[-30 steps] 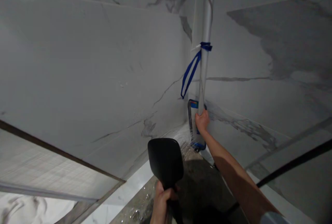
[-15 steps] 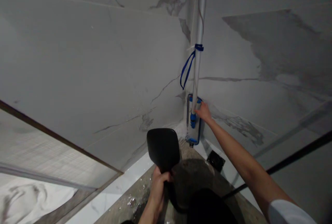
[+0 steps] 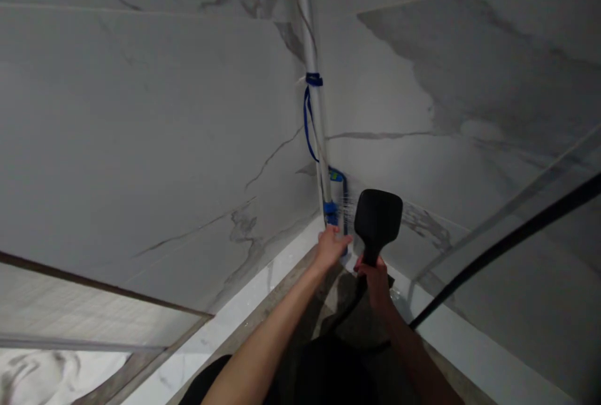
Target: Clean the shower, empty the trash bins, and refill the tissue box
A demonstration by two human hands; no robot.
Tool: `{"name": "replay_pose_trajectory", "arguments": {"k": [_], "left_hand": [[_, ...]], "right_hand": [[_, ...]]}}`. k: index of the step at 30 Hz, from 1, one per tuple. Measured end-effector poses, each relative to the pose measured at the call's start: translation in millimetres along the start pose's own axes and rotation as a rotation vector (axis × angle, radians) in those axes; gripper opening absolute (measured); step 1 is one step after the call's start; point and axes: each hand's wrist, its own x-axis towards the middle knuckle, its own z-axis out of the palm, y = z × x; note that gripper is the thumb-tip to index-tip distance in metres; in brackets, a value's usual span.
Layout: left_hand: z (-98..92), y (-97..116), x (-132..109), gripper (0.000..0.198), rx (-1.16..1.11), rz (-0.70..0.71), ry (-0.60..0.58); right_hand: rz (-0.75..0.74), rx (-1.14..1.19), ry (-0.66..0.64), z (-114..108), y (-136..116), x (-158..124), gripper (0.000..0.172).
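In the corner a mop stands upright, with a long white pole (image 3: pixel 310 35), a blue joint (image 3: pixel 330 210) and a narrow blue-edged head (image 3: pixel 345 205). My left hand (image 3: pixel 331 247) is closed at the bottom of the joint, its thumb stretched to the right; the mop partly hides the fingertips. Wrapped round the handle of a black shower head (image 3: pixel 378 220) is my right hand (image 3: pixel 375 276). Fine water jets spray leftward from the shower head onto the mop head. A blue cord loop (image 3: pixel 308 120) hangs from the pole.
Marbled wall tiles (image 3: pixel 178 111) meet behind the mop. A black hose (image 3: pixel 507 245) crosses the right side. White ledges (image 3: pixel 263 280) border the brownish floor (image 3: pixel 323 295). At the lower left is a framed niche or panel edge (image 3: pixel 107 286).
The shower head has passed from my left hand to my right and is now right of the mop. My left hand has taken my right hand's place at the mop, which has turned.
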Motion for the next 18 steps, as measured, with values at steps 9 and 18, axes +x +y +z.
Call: {"name": "replay_pose_trajectory", "arguments": {"k": [9, 18], "left_hand": [[80.2, 24.8, 133.9, 0.036, 0.230, 0.095, 0.197], [94.9, 11.0, 220.0, 0.041, 0.207, -0.145, 0.358]], "right_hand": [[0.047, 0.325, 0.157, -46.8, 22.2, -4.9, 0.024], [0.142, 0.413, 0.146, -58.3, 54.6, -40.8, 0.024]]}}
